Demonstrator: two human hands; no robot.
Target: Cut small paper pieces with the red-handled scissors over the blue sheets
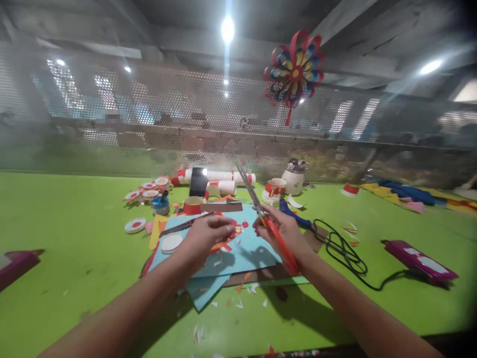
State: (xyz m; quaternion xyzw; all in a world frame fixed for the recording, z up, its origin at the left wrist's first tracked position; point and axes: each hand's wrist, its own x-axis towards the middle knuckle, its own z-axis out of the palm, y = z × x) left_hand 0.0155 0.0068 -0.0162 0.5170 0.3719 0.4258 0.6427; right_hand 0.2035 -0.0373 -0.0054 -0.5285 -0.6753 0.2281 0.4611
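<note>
My right hand (285, 231) is closed around a pair of scissors (278, 238) with orange-red handles; the long metal blades point up and away. Over light blue paper (212, 263), the fingers of my left hand (204, 236) pinch a small red and yellow paper piece (237, 229), partly hidden by the fingertips. A small red paper cutout (245, 224) lies just right of it. Orange-red scraps (220, 247) rest under my left hand. A white disc (171, 243) sits left of that hand, near a dark, narrow tool (184, 226).
Behind the paper stand a phone (198, 182), white-and-red tubes (223, 187) and a white jar (294, 179). Round red-and-white pieces (149, 193) lie left. A blue glue gun (296, 215) lies right, near a black cord (345, 256) and purple power strip (419, 259). A paper flower (296, 74) hangs above.
</note>
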